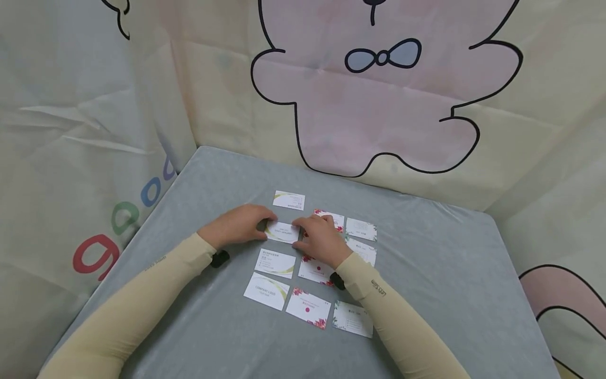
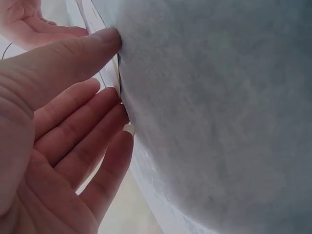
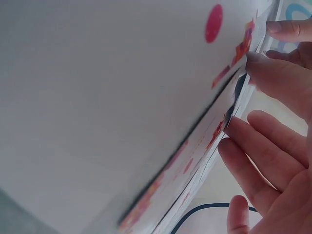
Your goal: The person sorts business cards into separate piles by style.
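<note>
Okay, white card (image 1: 282, 232) just below mid-frame, long axis sideways, my left fingers (image 1: 266, 213) and right fingers (image 1: 305, 223) spread at either short end.

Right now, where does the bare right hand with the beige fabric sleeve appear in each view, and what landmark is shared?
Head: the bare right hand sits below and slightly right of centre.
Left wrist: the bare right hand is cut off at upper left.
Right wrist: the bare right hand is large along the right edge.
Shared landmark: the bare left hand, seen in all three.
</note>
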### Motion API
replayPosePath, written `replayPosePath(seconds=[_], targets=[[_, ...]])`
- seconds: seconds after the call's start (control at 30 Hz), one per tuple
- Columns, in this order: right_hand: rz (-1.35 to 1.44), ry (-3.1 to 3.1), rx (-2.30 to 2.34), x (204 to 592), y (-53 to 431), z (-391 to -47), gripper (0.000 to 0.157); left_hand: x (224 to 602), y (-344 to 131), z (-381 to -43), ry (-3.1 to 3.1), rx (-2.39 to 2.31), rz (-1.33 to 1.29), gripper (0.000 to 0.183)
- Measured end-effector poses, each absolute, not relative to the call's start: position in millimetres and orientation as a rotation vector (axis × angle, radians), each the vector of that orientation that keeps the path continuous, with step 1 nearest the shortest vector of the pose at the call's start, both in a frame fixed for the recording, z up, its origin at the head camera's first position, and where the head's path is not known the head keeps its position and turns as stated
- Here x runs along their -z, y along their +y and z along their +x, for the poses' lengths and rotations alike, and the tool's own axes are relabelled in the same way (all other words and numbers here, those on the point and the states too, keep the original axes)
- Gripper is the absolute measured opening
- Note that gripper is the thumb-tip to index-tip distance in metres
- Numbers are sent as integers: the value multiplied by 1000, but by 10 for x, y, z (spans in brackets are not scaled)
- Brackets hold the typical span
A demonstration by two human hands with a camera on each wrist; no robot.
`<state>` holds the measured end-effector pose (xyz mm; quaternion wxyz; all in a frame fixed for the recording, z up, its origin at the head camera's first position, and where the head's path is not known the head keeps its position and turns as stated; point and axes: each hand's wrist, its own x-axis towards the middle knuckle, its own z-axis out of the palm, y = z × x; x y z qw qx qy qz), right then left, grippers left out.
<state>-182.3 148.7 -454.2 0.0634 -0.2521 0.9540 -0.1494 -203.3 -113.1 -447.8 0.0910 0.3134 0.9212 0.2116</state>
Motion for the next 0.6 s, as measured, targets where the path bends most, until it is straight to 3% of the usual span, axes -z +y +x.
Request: replayPosePath(seconds=[0.27, 0.6], targets=[[-843, 2875, 463, 4486, 1526, -1941, 55, 4398, -1106, -2152, 2715, -613, 934, 54], [-660, 2897, 586, 4460, 1596, -2544, 57, 4319, -958, -2725, 2762, -564, 861, 57]])
